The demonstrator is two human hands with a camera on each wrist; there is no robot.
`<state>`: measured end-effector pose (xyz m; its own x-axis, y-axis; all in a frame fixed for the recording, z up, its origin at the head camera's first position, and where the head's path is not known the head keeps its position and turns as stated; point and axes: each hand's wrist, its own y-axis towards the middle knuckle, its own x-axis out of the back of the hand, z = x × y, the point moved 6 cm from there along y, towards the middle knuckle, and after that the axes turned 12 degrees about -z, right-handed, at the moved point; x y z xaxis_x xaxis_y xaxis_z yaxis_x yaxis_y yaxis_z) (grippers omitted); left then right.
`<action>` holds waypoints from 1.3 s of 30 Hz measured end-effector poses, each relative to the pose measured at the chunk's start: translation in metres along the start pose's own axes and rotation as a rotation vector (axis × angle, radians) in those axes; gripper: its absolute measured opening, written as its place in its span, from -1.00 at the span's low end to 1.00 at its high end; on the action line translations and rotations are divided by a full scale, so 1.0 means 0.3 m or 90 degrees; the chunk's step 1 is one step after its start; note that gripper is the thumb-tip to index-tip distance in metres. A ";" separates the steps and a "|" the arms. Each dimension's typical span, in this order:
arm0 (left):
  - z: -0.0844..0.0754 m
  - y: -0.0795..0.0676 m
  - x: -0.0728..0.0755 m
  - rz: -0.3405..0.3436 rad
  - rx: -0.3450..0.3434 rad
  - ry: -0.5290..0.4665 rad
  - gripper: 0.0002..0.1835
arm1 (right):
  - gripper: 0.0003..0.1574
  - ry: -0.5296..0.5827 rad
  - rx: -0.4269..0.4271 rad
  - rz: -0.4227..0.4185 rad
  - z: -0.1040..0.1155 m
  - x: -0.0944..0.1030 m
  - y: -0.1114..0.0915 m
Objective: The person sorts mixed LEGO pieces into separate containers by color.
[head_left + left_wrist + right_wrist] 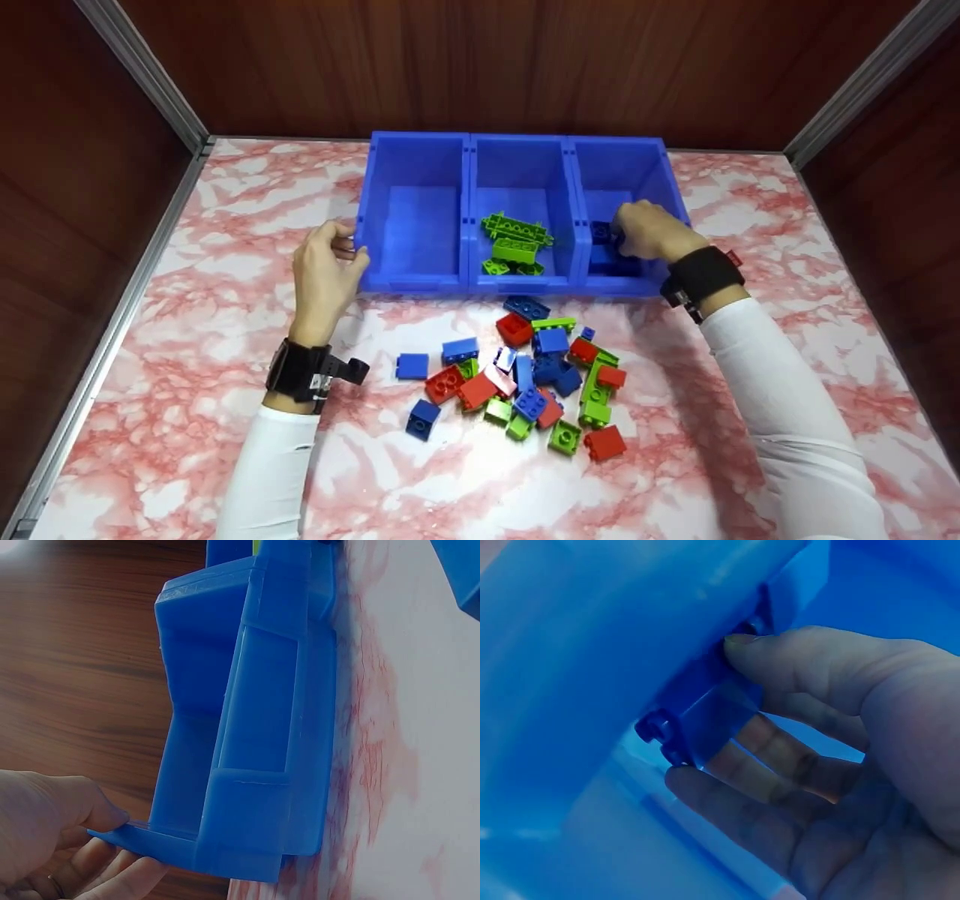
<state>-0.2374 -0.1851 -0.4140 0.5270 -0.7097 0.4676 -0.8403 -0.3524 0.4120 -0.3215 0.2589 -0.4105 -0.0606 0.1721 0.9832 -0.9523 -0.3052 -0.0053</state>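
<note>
A blue bin (416, 285) with three compartments stands at the back of the table. My left hand (321, 276) pinches the bin's left rim, thumb on one side and fingers on the other, as the left wrist view shows. Inside the right compartment, my right hand (649, 231) holds a dark blue toy brick (718, 716) between thumb and fingers, close to the compartment wall. Other dark blue bricks (606, 262) lie there, partly hidden by the hand. Several green bricks (514, 250) lie in the middle compartment; the left compartment shows only its bare floor.
In front of the bin, a loose pile of red, blue and green bricks (531, 403) spreads over the marbled red-and-white table (420, 491). Dark wooden panels (480, 67) with metal corner strips enclose the back and sides.
</note>
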 end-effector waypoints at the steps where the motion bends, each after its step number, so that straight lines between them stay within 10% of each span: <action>1: 0.000 0.001 -0.001 0.000 0.000 -0.001 -0.71 | -0.89 0.003 -0.002 0.000 0.000 -0.001 -0.002; 25: 0.001 0.000 -0.005 0.010 0.007 0.002 -0.71 | -0.61 0.024 0.194 -0.166 0.176 0.224 -0.194; 39: 0.000 -0.001 -0.006 0.015 0.015 0.000 -0.70 | -0.67 0.095 0.303 -0.144 0.372 0.125 -0.319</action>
<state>-0.2382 -0.1838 -0.4149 0.5065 -0.7184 0.4769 -0.8555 -0.3493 0.3824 -0.1992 0.1902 -0.3527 0.0550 0.4037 0.9132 -0.7081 -0.6291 0.3207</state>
